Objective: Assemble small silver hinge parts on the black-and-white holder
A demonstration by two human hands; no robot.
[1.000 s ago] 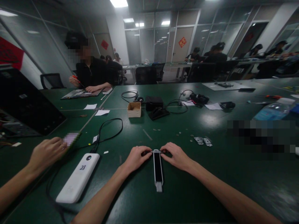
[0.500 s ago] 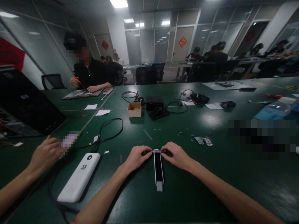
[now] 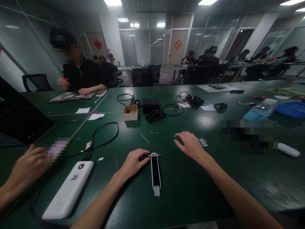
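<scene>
A slim black device with a white frame lies lengthwise on the green table, its grey tip toward me. At its far end, my left hand pinches one end of a thin metal piece that crosses the frame. My right hand is off the device, to its right and farther back, with the fingers apart and nothing visible in them. Just beyond that hand are small metal plates, partly hidden by it.
A white power bank marked 28 lies left, near another person's hand. Farther back are an open box, black adapters with cables, a bottle and a blue tray. Another person sits across the table.
My right hand has let go of the metal piece and moved right and away from me, its fingers opening. My left hand stays at the device. The view has turned slightly right.
</scene>
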